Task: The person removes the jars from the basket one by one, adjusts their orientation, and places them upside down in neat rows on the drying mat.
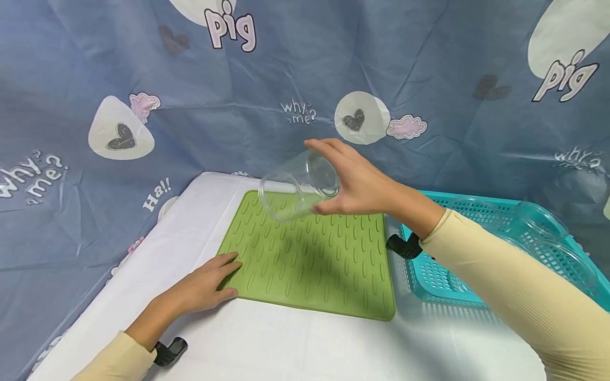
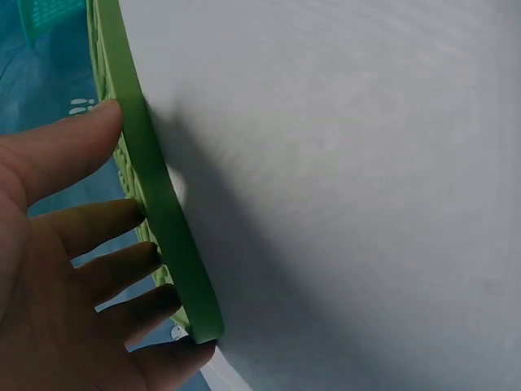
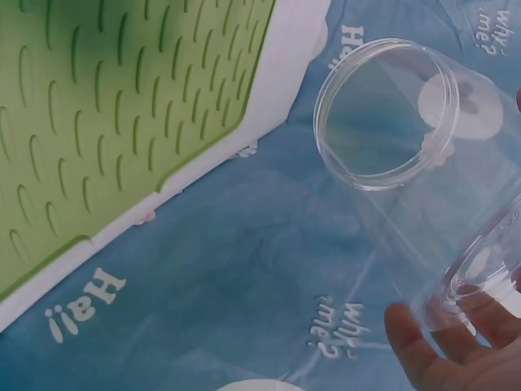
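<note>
My right hand grips a clear plastic jar by its base end, thumb below and fingers above. The jar lies on its side in the air over the back of a green ridged drying mat, its wide mouth facing left. In the right wrist view, the fingers curl at the jar's bottom rim and its round mouth points away from them. My left hand rests at the mat's left front edge. Its fingers are spread and fairly straight, fingertips along that edge in the left wrist view.
A turquoise plastic basket stands right of the mat, with several clear jars in it, partly behind my right forearm. White cloth covers the table. A blue printed curtain hangs behind and along the left side.
</note>
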A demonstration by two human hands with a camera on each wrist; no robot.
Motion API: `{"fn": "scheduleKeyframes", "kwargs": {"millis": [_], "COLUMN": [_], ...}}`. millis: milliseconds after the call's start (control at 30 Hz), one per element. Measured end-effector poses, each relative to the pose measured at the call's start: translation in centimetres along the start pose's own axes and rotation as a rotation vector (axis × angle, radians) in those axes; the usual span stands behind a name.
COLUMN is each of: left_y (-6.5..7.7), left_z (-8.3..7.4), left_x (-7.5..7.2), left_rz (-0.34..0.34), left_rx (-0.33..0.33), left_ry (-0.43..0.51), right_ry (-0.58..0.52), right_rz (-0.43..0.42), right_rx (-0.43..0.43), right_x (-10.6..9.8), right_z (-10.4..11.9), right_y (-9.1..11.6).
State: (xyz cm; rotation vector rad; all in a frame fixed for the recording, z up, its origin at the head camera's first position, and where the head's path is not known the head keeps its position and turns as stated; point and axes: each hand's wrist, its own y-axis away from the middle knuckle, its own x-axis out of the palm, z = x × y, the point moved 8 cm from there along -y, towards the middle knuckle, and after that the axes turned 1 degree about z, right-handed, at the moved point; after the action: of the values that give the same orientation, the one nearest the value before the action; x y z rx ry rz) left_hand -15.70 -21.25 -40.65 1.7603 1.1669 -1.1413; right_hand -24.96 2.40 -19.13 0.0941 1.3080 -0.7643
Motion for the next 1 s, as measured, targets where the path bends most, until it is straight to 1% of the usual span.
{"fn": "scheduleKeyframes", "kwargs": {"millis": [133,267,367,533,767,1000], "left_y": [0.5,1.3,1.5,1.2,0.5,-0.1], "left_z": [0.2,0.4,0.4,0.4,0.2,0.2], "left_x": [0.0,0.5,0.8,0.7,0.1,0.0], "left_rz": [-0.004,0.021,0.03,0.021,0.0,-0.003], "left_rx": [0.008,-0.01,-0.013,-0.024,-0.02,-0.007], "left_ry": [-0.003,0.001,0.003,-0.003,-0.04,-0.044], "right_ry": [-0.035,-0.06,-0.066,-0.059,-0.046,-0.047], "right_rz": [0.038,0.075,0.088,0.095,0.097,0.099], "right_rx": [0.023,0.058,0.084,0.082,0.058,0.084], "right_x": [0.8,2.1,3.0,3.7,3.5,3.8], "right_z": [-0.1,-0.1,-0.3,-0.5,-0.5,-1.3], "right_y": [-0.8,-1.4,-1.7,-2.0,-2.2,-2.8]}}
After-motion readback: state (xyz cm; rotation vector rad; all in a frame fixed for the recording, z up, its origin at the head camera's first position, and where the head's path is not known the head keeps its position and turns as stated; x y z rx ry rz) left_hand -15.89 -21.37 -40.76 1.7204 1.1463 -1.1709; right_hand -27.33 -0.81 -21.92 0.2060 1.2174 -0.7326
